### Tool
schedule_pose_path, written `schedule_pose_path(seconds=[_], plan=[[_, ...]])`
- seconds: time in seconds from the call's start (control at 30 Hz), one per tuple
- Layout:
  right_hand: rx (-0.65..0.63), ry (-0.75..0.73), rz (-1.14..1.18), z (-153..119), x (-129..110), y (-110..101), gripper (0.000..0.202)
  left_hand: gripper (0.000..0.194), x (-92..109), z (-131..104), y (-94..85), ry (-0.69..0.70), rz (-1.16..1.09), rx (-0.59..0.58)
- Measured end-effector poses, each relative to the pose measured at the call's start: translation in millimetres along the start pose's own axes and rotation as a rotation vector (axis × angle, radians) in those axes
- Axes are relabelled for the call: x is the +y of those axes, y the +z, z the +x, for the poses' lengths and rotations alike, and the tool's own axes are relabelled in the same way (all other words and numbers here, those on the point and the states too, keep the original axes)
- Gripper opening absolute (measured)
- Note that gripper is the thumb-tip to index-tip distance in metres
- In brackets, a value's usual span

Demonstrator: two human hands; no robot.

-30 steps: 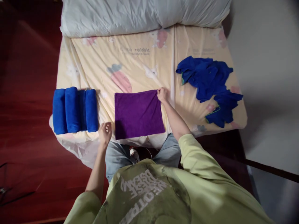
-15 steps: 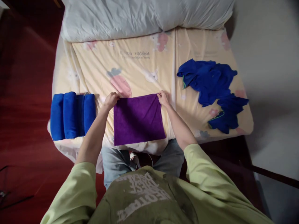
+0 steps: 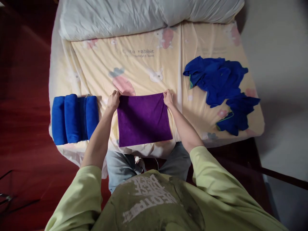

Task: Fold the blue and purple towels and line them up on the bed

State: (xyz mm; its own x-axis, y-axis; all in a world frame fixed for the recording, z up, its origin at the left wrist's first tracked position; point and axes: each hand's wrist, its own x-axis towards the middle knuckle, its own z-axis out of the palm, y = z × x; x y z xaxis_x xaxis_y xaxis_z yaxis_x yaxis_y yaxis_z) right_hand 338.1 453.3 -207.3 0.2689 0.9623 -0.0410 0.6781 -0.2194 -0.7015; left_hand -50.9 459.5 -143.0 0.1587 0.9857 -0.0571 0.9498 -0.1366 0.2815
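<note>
A purple towel [image 3: 145, 120] is spread out as a rectangle at the near edge of the bed, its far edge pulled straight between my hands. My left hand [image 3: 114, 100] pinches its far left corner. The far right corner is gripped by my right hand [image 3: 168, 97]. To the left of my left arm, several blue towels [image 3: 71, 118] lie rolled or folded side by side. Off to the right of my right hand is a crumpled heap of blue towels [image 3: 216, 78], one with a green edge showing.
The bed [image 3: 141, 69] has a cream sheet with rabbit and carrot prints. A bulky pale grey quilt [image 3: 144, 17] runs along its far side. A pale wall [image 3: 284, 80] stands at right, and dark red floor [image 3: 24, 128] shows at left.
Both hands have shifted slightly away from me with the purple towel's far edge, which now looks straighter. The view has also moved a little; the blue towels lie as before.
</note>
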Motion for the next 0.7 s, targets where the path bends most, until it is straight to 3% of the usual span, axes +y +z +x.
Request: schedule_pose_path(seconds=[0.17, 0.33, 0.43, 0.5, 0.57, 0.63, 0.7], plan=[[-0.002, 0.001, -0.202, -9.2, -9.8, 4.5, 0.028, 0.038, 1.0, -3.8, 4.5, 0.006, 0.012, 0.023], [0.063, -0.037, -0.34, -25.1, -21.8, 4.6, 0.04, 0.039, 1.0, -12.2, 12.9, -0.048, 0.014, -0.001], [0.093, -0.053, -0.359, -32.4, -28.8, 1.3, 0.047, 0.045, 9.7, -26.3, 17.4, -0.033, -0.016, 0.097], [0.117, -0.125, -0.366, -41.1, -34.6, -2.0, 0.049, 0.048, 21.0, -42.6, 21.8, 0.044, -0.051, 0.162], [0.084, -0.266, -0.372, -55.7, -39.9, -4.9, 0.049, 0.053, 33.9, -61.3, 28.1, 0.163, -0.079, 0.135], [-0.028, -0.426, -0.377, -74.0, -42.4, -5.9, 0.051, 0.059, 44.1, -76.7, 35.7, 0.245, -0.087, 0.057], [-0.158, -0.524, -0.388, -89.4, -40.0, -4.8, 0.054, 0.063, 48.4, -83.4, 42.9, 0.242, -0.084, 0.006]])
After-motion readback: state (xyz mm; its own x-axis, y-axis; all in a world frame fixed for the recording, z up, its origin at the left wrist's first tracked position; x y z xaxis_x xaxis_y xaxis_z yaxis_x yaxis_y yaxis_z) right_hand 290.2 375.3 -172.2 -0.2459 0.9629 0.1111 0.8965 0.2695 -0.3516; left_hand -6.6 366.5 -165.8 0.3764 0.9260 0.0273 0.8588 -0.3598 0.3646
